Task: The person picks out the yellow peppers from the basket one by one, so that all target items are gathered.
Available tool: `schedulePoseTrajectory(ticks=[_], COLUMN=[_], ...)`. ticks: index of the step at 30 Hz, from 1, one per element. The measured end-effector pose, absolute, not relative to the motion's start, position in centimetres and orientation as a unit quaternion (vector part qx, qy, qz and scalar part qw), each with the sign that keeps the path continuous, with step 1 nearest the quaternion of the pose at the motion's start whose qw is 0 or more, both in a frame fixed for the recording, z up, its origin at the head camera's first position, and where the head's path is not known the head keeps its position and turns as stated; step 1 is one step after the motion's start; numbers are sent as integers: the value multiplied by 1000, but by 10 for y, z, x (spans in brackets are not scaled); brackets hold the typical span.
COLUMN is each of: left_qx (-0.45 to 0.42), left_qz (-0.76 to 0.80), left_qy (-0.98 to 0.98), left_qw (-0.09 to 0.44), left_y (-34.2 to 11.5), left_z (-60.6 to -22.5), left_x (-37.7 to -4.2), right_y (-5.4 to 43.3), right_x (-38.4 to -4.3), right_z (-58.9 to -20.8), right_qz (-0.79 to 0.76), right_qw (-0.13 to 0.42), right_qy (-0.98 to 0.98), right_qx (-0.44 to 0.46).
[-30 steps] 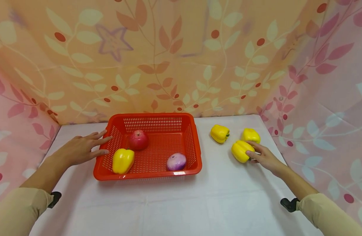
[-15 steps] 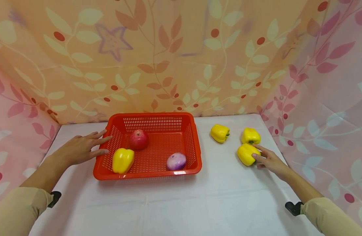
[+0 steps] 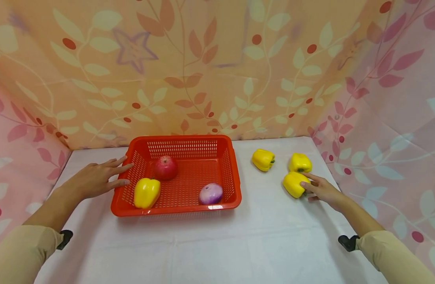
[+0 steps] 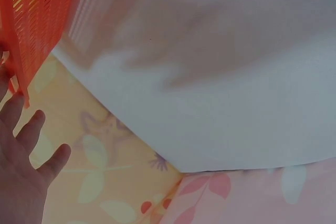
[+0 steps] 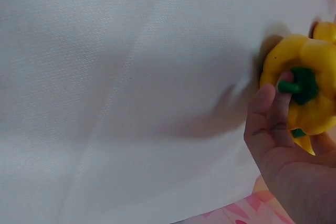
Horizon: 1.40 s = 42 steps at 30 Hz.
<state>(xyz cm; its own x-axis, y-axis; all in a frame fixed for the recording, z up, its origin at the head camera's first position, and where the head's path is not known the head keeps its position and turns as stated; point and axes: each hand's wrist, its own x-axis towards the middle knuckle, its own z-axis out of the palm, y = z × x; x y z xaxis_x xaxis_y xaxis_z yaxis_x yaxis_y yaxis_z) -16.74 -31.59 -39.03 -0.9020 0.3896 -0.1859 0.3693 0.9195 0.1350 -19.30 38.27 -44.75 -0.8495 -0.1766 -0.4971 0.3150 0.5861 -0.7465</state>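
At the right of the head view, my right hand (image 3: 324, 192) holds a yellow bell pepper (image 3: 294, 184) between thumb and fingers. Its green stem (image 5: 289, 86) shows beside my fingers in the right wrist view. Just behind it lies another yellow bell pepper (image 3: 300, 162); a third yellow bell pepper (image 3: 263, 159) lies further left. My left hand (image 3: 96, 179), fingers spread and nearly straight, rests at the left rim of a red plastic basket (image 3: 174, 212). Inside the basket are a yellow bell pepper (image 3: 147, 193), a red pomegranate (image 3: 165, 167) and a purple onion (image 3: 211, 193).
A white cloth (image 3: 217, 248) covers the table. Patterned fabric walls (image 3: 217, 71) enclose its back and both sides. The basket stands left of centre, close to the back wall. Dark bands (image 3: 348, 243) sit at both sleeve cuffs.
The held bell pepper and my right hand have shifted slightly right and toward me, near the pepper behind, whose stem now shows. My left hand and the basket hold their places.
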Motion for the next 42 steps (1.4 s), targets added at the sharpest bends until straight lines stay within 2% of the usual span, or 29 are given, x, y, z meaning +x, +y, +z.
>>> schedulePoseTrajectory(ticks=[18,37,42], left_qx=[193,199,202], left_qz=[53,58,54], left_qy=[973,973,972], left_qw=[112,103,104], left_y=[-316,-318,-318], left_z=[-391,-392,-392], left_x=[-168,-168,-168], right_y=[378,374,366], right_x=[-193,-197,-204], right_z=[-440,-433,-416], right_qz=[-422,-322,-288], right_qw=[252,235,217], right_qy=[869,917,932], right_qx=[63,10,-25])
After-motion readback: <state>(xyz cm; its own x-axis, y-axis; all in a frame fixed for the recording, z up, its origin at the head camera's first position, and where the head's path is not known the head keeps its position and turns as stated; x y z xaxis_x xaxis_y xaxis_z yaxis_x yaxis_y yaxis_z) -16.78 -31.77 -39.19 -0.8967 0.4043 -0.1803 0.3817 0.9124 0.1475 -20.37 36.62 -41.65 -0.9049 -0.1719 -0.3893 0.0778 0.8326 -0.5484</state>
